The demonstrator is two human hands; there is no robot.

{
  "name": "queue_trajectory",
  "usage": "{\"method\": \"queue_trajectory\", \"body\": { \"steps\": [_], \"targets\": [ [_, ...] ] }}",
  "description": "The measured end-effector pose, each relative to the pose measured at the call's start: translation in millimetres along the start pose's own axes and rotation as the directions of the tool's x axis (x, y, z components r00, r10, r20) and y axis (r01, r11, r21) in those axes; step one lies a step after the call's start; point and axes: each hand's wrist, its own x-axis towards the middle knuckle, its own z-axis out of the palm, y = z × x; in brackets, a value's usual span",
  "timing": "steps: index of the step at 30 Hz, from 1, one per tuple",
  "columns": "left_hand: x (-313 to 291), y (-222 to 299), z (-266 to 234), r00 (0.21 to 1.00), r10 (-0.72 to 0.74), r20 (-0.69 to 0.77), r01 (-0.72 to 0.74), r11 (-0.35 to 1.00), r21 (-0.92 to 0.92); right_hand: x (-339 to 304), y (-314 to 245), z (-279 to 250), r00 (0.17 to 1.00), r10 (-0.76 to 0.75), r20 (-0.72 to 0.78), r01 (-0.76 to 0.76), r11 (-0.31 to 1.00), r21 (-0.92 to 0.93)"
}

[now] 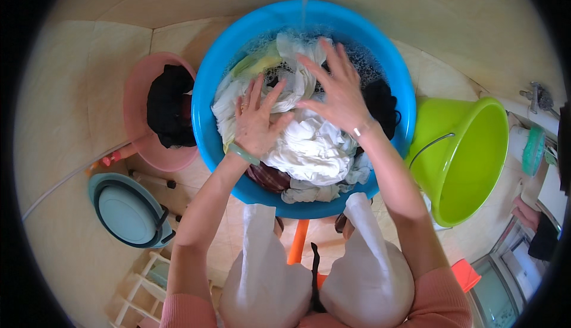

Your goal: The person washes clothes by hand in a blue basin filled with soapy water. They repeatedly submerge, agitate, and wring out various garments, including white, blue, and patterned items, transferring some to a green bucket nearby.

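A large blue basin holds soapy water and a heap of wet laundry. White clothes lie bunched in its middle, with a yellowish cloth at the far left, dark cloth at the right and a dark red piece near the front. Over the white clothes, my left hand has its fingers spread, a pale green bangle at the wrist. My right hand is likewise spread over the far part of the heap. Neither hand grips anything; whether the palms touch the cloth is hard to tell.
A thin stream of water falls into the basin's far side. Left stands a pink basin with black clothing; below it, stacked blue-grey basins. A lime-green bucket tilts at the right. A tap is on the right wall.
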Motion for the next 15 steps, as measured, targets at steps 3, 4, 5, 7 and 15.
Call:
{"method": "queue_trajectory", "body": {
  "steps": [3, 4, 5, 7, 15],
  "targets": [
    [4, -40, 28, 0.997, -0.075, 0.038, 0.073, 0.996, 0.051, 35, 24, 50, 0.993, -0.060, 0.100, 0.075, 0.984, -0.162],
    [18, -38, 26, 0.969, -0.181, 0.166, 0.175, 0.983, 0.052, 42, 31, 59, 0.990, -0.052, 0.134, 0.077, 0.980, -0.183],
    [36, -34, 20, 0.915, -0.280, 0.290, 0.274, 0.960, 0.063, 47, 36, 69, 0.984, 0.018, 0.180, 0.020, 0.979, -0.205],
    [60, -41, 27, 0.885, -0.368, 0.285, 0.348, 0.930, 0.119, 59, 38, 85, 0.956, 0.145, 0.256, -0.078, 0.964, -0.253],
    [56, -47, 68, 0.945, -0.167, -0.281, 0.188, 0.981, 0.051, 78, 54, 104, 0.990, 0.135, -0.045, -0.142, 0.915, -0.377]
  ]
}}
